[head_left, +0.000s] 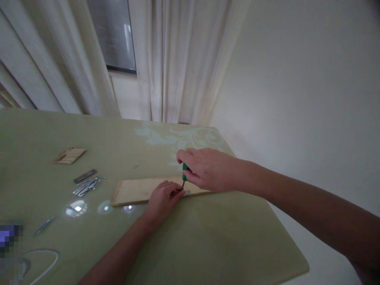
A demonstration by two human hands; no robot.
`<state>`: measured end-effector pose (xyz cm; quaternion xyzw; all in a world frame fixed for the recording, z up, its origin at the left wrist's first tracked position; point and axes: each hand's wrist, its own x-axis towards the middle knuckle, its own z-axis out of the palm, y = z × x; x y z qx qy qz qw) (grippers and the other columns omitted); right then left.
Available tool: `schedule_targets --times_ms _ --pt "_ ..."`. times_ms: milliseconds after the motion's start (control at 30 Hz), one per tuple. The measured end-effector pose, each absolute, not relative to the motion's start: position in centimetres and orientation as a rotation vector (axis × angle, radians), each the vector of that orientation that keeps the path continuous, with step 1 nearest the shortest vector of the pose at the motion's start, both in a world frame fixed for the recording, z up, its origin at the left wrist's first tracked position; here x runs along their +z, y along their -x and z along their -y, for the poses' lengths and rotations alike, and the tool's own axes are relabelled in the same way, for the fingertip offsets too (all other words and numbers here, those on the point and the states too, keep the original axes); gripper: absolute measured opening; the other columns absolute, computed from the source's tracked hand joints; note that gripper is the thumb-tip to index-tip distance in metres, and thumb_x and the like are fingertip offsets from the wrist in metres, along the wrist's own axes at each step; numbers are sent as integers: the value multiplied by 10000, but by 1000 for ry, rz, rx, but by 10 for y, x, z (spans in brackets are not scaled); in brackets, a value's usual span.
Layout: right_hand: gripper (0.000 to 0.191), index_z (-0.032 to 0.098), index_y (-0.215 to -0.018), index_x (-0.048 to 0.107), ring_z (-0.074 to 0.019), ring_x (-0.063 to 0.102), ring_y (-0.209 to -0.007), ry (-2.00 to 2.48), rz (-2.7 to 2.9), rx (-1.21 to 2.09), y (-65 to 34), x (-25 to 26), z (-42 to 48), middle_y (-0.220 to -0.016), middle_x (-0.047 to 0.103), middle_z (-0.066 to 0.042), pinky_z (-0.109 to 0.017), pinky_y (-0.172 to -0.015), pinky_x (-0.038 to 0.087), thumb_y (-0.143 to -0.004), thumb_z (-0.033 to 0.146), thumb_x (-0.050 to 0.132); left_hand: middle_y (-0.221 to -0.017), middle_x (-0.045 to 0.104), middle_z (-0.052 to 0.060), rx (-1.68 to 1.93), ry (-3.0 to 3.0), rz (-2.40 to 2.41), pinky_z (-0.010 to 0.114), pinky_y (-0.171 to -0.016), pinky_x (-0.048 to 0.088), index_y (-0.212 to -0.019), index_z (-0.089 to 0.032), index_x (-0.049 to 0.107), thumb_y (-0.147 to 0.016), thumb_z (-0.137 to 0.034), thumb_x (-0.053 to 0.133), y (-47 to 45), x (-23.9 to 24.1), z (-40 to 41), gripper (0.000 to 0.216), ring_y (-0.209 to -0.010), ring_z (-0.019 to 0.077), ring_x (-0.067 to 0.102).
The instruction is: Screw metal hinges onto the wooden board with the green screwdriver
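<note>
A pale wooden board [133, 190] lies flat on the green table. My right hand [208, 168] is closed round the green handle of a screwdriver [185, 173], which points down at the board's near edge. Close to its tip, a small metal plate [187, 193] sits on the board, partly covered by my fingers. My left hand [163, 198] rests on the board with its fingers pinched by the screwdriver tip. What those fingers hold, if anything, is hidden.
Several metal plates and screws [87, 186] lie in a pile left of the board. Beyond them is a wood scrap [70, 155]. A single screw [135, 165] lies behind the board. A thin pointed tool [43, 226] and a white cable [56, 257] are at the near left. The table edge [285, 233] runs along the right.
</note>
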<state>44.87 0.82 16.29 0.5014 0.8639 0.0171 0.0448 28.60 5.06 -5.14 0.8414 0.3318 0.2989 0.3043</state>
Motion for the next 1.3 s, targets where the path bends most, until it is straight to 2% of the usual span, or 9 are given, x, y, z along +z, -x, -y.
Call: schedule_targets --times_ms 133,367,467,567,733,833,967,1167,1300 --pt "157 187 -1018 621 -232 675 -817 -1574 -2587 107 -453 164 -8 -962 721 -89 -321 -648 382 -1015 329 553 -908 731 53 760 -2285 -867 333 -804 479 -879 -204 753 -953 -291 694 -285 -50 -52 129 -890 229 638" --pt "268 210 -1201 606 -250 704 -834 -1462 -2479 85 -450 177 -4 -986 750 -100 -288 -625 357 -993 379 606 -972 725 47 639 -2427 -820 369 -859 456 -876 -221 754 -876 -252 798 -277 -41 -56 54 -951 249 617" --pt "385 203 -1111 678 -299 727 -851 -1525 -2366 186 -446 176 -11 -912 759 -121 -298 -623 380 -989 559 596 -968 729 40 641 -2401 -828 363 -860 457 -870 -224 758 -874 -213 797 -277 -43 -57 41 -944 241 630" --pt "432 174 -999 712 -325 741 -898 -1527 -2307 264 -444 175 -18 -951 768 -145 -317 -636 412 -996 584 576 -971 729 39 638 -2380 -854 365 -860 458 -867 -224 762 -862 -210 808 -278 -44 -57 49 -951 244 632" --pt "579 178 -1331 581 -314 735 -948 -1454 -2347 179 -445 180 -16 -1012 776 -135 -307 -678 441 -898 525 742 -970 726 38 614 -2356 -885 366 -854 459 -871 -223 765 -859 -226 812 -279 -44 -57 49 -958 244 634" --pt "476 169 -1224 650 -313 729 -950 -1472 -2317 201 -444 178 -16 -985 767 -153 -314 -703 445 -932 541 696 -988 729 37 611 -2351 -893 370 -863 457 -885 -222 761 -859 -228 813 -280 -42 -57 59 -966 244 635" --pt "484 157 -1049 693 -311 715 -929 -1556 -2315 229 -445 170 -22 -984 739 -159 -319 -684 430 -951 627 633 -1008 733 33 607 -2357 -902 374 -874 455 -911 -221 753 -855 -221 819 -279 -42 -56 86 -979 246 637" --pt "447 169 -1190 583 -211 666 -856 -1427 -2507 52 -448 180 -23 -1212 653 -120 -280 -611 349 -851 321 831 -992 722 36 595 -2416 -883 370 -862 458 -899 -215 736 -873 -240 801 -279 -41 -56 74 -968 248 634" --pt "398 171 -1109 616 -251 675 -902 -1455 -2506 177 -445 180 -23 -1077 707 -101 -291 -635 339 -874 419 820 -997 732 33 609 -2414 -892 368 -860 459 -880 -223 734 -858 -250 813 -280 -40 -54 87 -967 255 643"
